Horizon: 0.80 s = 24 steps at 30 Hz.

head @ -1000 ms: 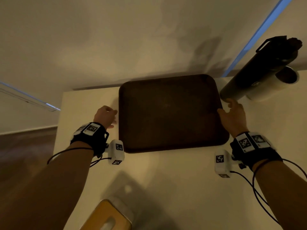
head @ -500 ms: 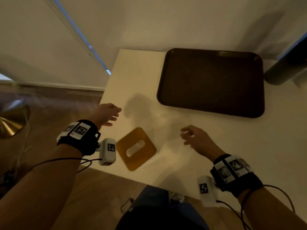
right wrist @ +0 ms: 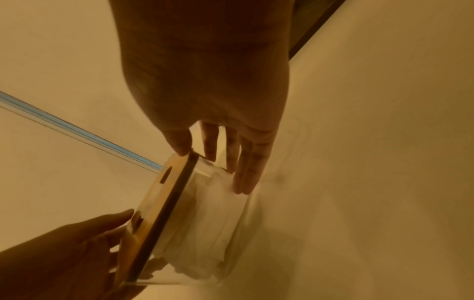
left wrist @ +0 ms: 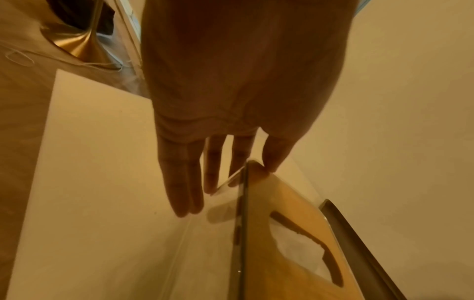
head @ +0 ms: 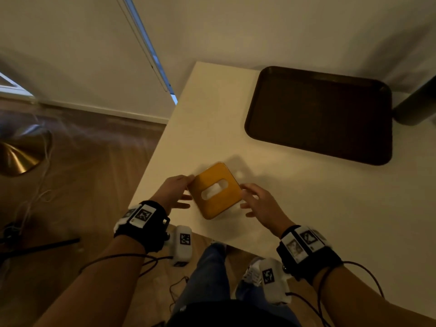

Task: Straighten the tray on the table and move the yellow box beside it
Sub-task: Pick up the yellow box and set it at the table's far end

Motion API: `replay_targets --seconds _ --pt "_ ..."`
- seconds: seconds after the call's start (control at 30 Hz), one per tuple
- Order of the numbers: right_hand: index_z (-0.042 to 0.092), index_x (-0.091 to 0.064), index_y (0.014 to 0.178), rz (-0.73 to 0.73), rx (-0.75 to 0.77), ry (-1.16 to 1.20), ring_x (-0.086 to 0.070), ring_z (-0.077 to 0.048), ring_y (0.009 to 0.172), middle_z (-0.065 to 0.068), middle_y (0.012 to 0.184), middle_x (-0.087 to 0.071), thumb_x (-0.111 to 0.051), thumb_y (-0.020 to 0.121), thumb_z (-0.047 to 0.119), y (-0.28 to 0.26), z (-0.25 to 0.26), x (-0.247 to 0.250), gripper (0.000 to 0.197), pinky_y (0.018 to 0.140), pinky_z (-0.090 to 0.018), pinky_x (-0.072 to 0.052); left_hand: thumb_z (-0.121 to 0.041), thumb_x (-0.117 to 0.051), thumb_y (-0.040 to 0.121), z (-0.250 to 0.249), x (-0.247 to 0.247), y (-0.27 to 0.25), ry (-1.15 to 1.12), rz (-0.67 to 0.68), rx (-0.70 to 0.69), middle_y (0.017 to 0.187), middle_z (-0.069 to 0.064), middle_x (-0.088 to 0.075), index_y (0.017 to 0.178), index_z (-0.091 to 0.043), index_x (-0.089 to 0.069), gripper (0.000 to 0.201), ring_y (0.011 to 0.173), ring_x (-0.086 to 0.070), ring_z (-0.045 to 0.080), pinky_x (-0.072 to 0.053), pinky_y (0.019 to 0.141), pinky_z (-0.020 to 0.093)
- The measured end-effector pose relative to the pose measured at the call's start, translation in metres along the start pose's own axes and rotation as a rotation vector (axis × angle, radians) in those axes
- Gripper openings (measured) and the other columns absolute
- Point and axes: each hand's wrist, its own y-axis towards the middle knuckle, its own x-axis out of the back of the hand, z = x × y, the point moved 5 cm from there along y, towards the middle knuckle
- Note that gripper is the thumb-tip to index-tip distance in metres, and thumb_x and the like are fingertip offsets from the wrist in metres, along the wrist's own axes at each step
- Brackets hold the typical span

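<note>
The yellow box [head: 219,206] has a yellow slotted lid, clear sides and white tissue inside, and stands near the table's front left corner. My left hand [head: 186,192] touches its left side and my right hand [head: 247,199] its right side, both with fingers straight. In the left wrist view my left hand [left wrist: 228,182] has its thumb on a corner of the box's lid [left wrist: 282,263]. In the right wrist view my right hand [right wrist: 212,154] lies along the box's clear side [right wrist: 205,213]. The dark brown tray [head: 318,114] lies empty at the back right, apart from the box.
A dark cylinder [head: 417,107] stands just right of the tray. The white table [head: 306,208] has its left and front edges close to the box. A brass lamp base [head: 18,154] and cables lie on the wooden floor at the left.
Both hands left the tray's sides and came back to the front of the table. They now touch the yellow box on either side. The head view swung left.
</note>
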Motion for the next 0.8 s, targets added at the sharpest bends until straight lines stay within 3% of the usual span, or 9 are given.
replay_targets --seconds 0.3,0.4,0.53,0.63,0.8 --pt "0.015 -0.057 0.126 -0.076 0.010 0.045 -0.069 -0.026 0.092 -0.003 0.112 -0.063 -0.047 0.098 0.028 0.027 0.023 -0.011 0.033 0.073 -0.032 -0.055 -0.035 -0.049 0.097 -0.033 0.011 0.027 -0.056 0.041 -0.029 0.094 0.007 -0.058 0.096 -0.008 -0.060 0.028 0.082 -0.061 0.030 -0.057 0.070 0.040" --pt "0.015 -0.056 0.126 -0.096 0.028 0.053 -0.068 -0.024 0.089 -0.005 0.110 -0.064 -0.047 0.098 0.028 0.052 0.047 -0.010 0.032 0.072 -0.031 -0.055 -0.036 -0.051 0.096 -0.065 0.022 0.047 -0.048 0.041 -0.058 0.093 0.006 -0.059 0.089 -0.013 -0.060 0.026 0.081 -0.061 0.028 -0.057 0.070 0.039" --pt "0.011 -0.056 0.126 -0.132 0.049 0.047 -0.068 -0.031 0.095 -0.012 0.111 -0.067 -0.045 0.099 0.028 0.093 0.086 -0.006 0.034 0.076 -0.037 -0.056 -0.035 -0.052 0.095 -0.119 0.035 0.079 -0.051 0.032 -0.094 0.095 0.005 -0.059 0.087 -0.016 -0.059 0.021 0.080 -0.060 0.025 -0.056 0.070 0.038" --pt "0.011 -0.054 0.128 -0.156 0.049 0.062 -0.067 -0.030 0.099 -0.013 0.113 -0.066 -0.042 0.100 0.027 0.126 0.115 -0.002 0.035 0.080 -0.039 -0.055 -0.034 -0.051 0.095 -0.162 0.042 0.103 -0.044 0.024 -0.119 0.094 0.004 -0.057 0.092 -0.016 -0.057 0.019 0.077 -0.059 0.021 -0.054 0.067 0.036" --pt "0.009 -0.053 0.129 -0.184 0.015 0.114 -0.065 -0.029 0.100 -0.010 0.109 -0.065 -0.040 0.100 0.024 0.182 0.155 0.002 0.036 0.080 -0.036 -0.053 -0.030 -0.050 0.097 -0.222 0.051 0.145 -0.075 0.014 -0.139 0.089 0.003 -0.055 0.083 -0.016 -0.055 0.020 0.077 -0.057 0.023 -0.050 0.060 0.034"
